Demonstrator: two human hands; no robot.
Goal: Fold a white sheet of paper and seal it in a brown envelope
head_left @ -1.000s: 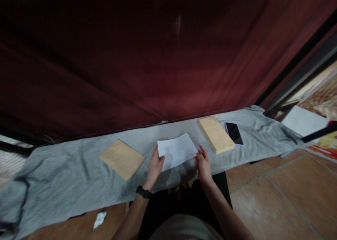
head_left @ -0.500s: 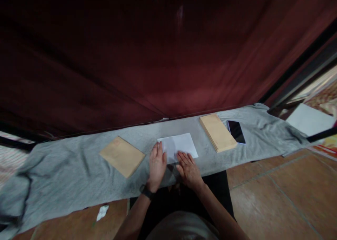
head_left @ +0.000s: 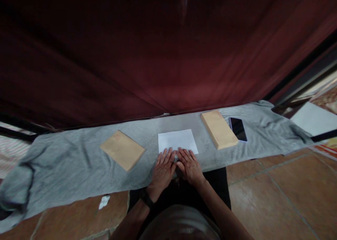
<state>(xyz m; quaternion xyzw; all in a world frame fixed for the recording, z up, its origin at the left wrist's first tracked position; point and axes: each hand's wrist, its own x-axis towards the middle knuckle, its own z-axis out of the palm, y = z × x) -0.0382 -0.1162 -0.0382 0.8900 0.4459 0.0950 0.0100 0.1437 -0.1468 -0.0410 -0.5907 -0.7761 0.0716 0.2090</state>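
Note:
A white sheet of paper [head_left: 178, 140] lies flat on the grey cloth in front of me. On its near edge rest the fingers of my left hand [head_left: 163, 168], stretched out and flat, with a dark band on that wrist. Close beside it, my right hand [head_left: 190, 166] also lies flat with fingers extended over the paper's near edge. The two hands almost meet at the thumbs. To the left lies a brown envelope [head_left: 122, 150], set at a slant. A stack of brown envelopes [head_left: 219, 129] sits to the right of the paper.
A phone [head_left: 238, 129] with a dark screen lies right of the stack. Grey cloth [head_left: 79, 162] covers the long narrow surface. Behind it rises a dark red panel [head_left: 168, 57]. A crumpled white scrap [head_left: 104, 201] is on the tiled floor [head_left: 263, 198].
My left hand has moved from the paper's left side to its near edge, beside my right hand. The paper now shows a plain, even surface. The view has shifted slightly.

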